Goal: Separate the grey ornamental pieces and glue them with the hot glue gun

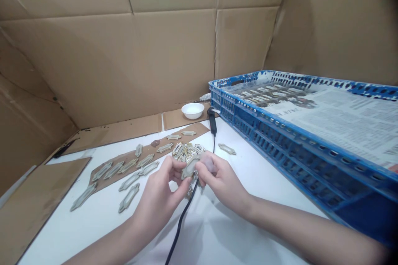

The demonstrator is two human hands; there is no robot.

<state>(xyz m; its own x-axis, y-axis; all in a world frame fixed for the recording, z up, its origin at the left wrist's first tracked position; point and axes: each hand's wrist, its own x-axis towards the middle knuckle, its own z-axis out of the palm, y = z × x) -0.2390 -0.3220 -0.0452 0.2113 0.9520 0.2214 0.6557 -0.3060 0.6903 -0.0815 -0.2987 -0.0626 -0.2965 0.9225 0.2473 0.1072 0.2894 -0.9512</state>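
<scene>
Between both hands, over the white tabletop, is a small grey ornate frame-shaped plate (189, 168). My left hand (164, 188) pinches its left end between thumb and fingers. Closed at the plate's right end, my right hand (225, 182) presses its thumb near the edge. A pale, pinkish soft-looking lump (208, 164) shows at the right fingers; its kind is unclear. Just behind the hands lies a heap of similar patterned frame plates (188, 149), partly hidden by them. More grey plates (129, 198) lie spread to the left, some on a brown cardboard strip (200, 127).
A black corded tool (212, 122) lies behind the heap, and a black cable (183, 215) runs between my forearms. Nearby stands a white bowl (192, 110). To the right, a blue crate (245, 126) holds newspaper (336, 112) and rows of plates. Cardboard walls (174, 49) enclose the back.
</scene>
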